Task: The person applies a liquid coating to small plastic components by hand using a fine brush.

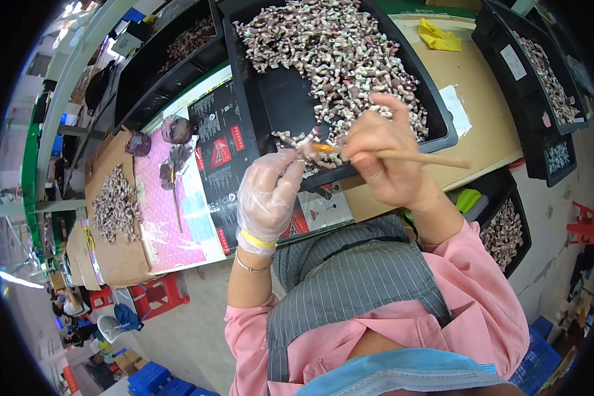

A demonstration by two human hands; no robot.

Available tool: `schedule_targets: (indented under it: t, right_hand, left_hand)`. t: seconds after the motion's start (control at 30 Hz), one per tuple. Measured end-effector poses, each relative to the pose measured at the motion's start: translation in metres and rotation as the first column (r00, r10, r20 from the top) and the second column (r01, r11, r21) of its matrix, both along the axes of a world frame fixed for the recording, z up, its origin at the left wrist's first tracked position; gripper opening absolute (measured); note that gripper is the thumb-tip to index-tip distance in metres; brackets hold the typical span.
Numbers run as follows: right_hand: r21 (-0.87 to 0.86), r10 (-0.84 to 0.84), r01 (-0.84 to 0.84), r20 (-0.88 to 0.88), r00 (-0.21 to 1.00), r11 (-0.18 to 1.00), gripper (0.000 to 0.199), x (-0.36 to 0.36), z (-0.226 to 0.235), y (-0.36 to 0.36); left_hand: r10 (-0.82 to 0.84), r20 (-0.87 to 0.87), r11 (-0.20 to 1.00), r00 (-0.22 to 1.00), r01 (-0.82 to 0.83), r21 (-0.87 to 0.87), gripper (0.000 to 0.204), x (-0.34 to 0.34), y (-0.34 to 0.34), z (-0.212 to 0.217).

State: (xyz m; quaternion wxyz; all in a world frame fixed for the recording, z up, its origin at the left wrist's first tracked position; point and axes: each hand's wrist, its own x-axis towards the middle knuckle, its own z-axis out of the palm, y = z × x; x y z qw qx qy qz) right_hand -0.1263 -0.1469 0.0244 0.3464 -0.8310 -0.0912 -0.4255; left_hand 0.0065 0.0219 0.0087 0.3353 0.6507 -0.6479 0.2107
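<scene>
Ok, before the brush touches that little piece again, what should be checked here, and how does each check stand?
1. Small piece pinched in the gloved left hand: ok, held at the fingertips.
2. Brush gripped in the bare right hand: ok, handle sticks out to the right.
3. Brush tip meets the piece: ok, the orange tip sits right against it.
4. Paint on the tip: cannot tell, too small.
5. Piece held over the black tray: ok, above its near rim.
6. Glove intact: cannot tell.
</scene>
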Motion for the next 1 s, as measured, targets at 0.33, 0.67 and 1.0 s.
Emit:
schedule_targets:
  t: [0.33, 0.67, 1.0]
  right_hand:
    - [0.104, -0.071, 0.07, 0.002, 0.997, 0.992, 0.008, -0.003, 0.001, -0.008]
    - [-0.008, -0.166, 0.166, 0.004, 0.986, 0.986, 0.009, -0.002, 0.002, -0.012]
    - [0.033, -0.177, 0.177, 0.006, 0.984, 0.984, 0.01, -0.003, 0.001, -0.011]
  left_hand:
    - [-0.018, -0.037, 1.0, 0.999, 0.017, -0.017, 0.037, 0.002, 0.005, -0.004]
    - [-0.014, -0.019, 1.0, 1.0, 0.014, 0.026, 0.034, 0.003, 0.004, -0.005]
    - [-0.06, 0.001, 0.995, 0.998, 0.06, 0.074, 0.036, 0.001, 0.004, -0.005]
